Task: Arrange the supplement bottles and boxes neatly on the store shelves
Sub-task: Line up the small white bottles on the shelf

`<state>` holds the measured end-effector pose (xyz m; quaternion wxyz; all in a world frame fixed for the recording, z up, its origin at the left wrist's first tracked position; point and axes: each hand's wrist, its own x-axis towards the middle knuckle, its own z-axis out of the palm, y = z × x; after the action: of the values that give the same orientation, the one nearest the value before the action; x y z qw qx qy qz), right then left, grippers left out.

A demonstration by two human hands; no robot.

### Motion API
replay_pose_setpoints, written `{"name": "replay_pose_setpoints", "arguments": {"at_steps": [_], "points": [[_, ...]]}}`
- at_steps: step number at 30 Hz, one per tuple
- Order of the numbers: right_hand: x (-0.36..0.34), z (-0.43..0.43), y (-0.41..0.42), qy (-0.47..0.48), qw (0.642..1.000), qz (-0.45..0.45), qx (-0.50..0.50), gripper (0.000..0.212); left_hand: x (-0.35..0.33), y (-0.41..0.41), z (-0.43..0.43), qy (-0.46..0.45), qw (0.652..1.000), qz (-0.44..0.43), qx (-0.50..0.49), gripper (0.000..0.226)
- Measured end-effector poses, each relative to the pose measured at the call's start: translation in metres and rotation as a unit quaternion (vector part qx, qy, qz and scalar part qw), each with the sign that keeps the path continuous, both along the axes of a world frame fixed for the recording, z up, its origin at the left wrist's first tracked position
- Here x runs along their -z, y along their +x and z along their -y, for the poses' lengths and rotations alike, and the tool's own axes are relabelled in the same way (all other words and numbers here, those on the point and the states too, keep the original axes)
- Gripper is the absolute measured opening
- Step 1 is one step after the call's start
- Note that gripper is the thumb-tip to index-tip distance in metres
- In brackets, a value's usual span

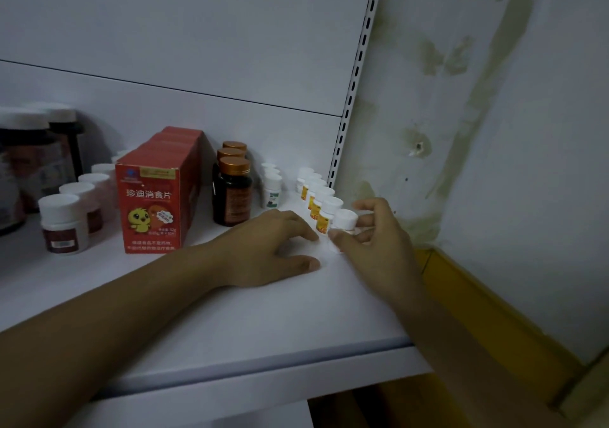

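Observation:
A row of small white bottles with yellow labels (317, 197) runs front to back at the right end of the white shelf (250, 322). My right hand (375, 240) curls its fingers and thumb round the frontmost small white bottle (345, 219) of that row. My left hand (273, 246) rests flat on the shelf just left of the row, its fingertips close to the second bottle's yellow label. Red boxes with a yellow chick (155, 193) stand in a line left of three dark bottles with copper caps (232, 190).
White-capped bottles with dark red labels (62, 226) line the shelf's left part, with large dark jars (29, 164) behind them. Small white bottles with green labels (272, 185) stand mid-shelf. A slotted upright (349, 98) and a stained wall (478, 131) close off the right side.

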<state>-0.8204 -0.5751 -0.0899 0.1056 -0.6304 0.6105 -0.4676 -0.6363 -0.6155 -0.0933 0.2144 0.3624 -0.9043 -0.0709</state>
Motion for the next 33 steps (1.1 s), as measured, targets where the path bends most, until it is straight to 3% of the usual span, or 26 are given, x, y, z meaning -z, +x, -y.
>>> {"name": "replay_pose_setpoints", "arguments": {"at_steps": [2, 4, 6, 8, 10, 12, 15, 17, 18, 20, 22, 24, 27, 33], "points": [[-0.009, 0.001, 0.0, -0.03, 0.999, 0.012, 0.033, 0.055, -0.002, 0.001, -0.001, -0.005, 1.0, -0.012, -0.011, 0.046], [-0.027, 0.011, -0.001, -0.025, 0.997, -0.032, 0.071, 0.055, -0.004, 0.001, -0.003, -0.008, 0.999, -0.032, -0.023, 0.041], [-0.046, 0.027, 0.001, 0.052, 0.984, -0.142, 0.093, 0.057, -0.006, 0.001, -0.004, -0.008, 0.998, -0.044, -0.034, 0.036], [-0.056, 0.043, 0.006, 0.134, 0.95, -0.262, 0.104, 0.065, -0.007, 0.001, -0.005, -0.002, 0.997, -0.059, -0.046, 0.03], [-0.058, 0.055, 0.012, 0.173, 0.921, -0.332, 0.109, 0.059, -0.009, 0.002, -0.007, 0.009, 0.995, -0.089, -0.055, 0.027], [-0.06, 0.056, 0.015, 0.151, 0.923, -0.335, 0.112, 0.046, -0.011, 0.002, -0.009, 0.008, 0.991, -0.114, -0.068, 0.031], [-0.063, 0.035, 0.013, -0.033, 0.96, -0.259, 0.1, 0.037, -0.015, 0.002, -0.014, -0.033, 0.984, -0.151, -0.087, 0.047], [-0.058, 0.011, 0.015, -0.16, 0.98, -0.114, 0.01, 0.028, -0.019, 0.002, -0.017, -0.066, 0.979, -0.176, -0.077, 0.064], [-0.054, -0.002, 0.018, -0.174, 0.983, -0.029, -0.058, 0.024, -0.02, 0.002, -0.018, -0.079, 0.978, -0.186, -0.06, 0.068], [-0.041, -0.021, 0.02, -0.132, 0.971, 0.108, -0.167, 0.022, -0.022, 0.003, -0.021, -0.107, 0.978, -0.178, -0.013, 0.058], [-0.024, -0.032, 0.015, -0.083, 0.958, 0.171, -0.213, 0.031, -0.022, 0.002, -0.025, -0.152, 0.978, -0.141, 0.013, 0.047], [-0.014, -0.036, 0.007, -0.047, 0.954, 0.178, -0.236, 0.039, -0.023, 0.003, -0.026, -0.186, 0.974, -0.125, 0.023, 0.041], [-0.01, -0.037, 0.0, -0.006, 0.943, 0.216, -0.252, 0.027, -0.022, 0.002, -0.027, -0.202, 0.97, -0.127, 0.041, 0.038], [-0.009, -0.034, 0.0, -0.005, 0.942, 0.239, -0.236, 0.022, -0.018, -0.003, -0.027, -0.131, 0.981, -0.133, 0.055, 0.044]]}}
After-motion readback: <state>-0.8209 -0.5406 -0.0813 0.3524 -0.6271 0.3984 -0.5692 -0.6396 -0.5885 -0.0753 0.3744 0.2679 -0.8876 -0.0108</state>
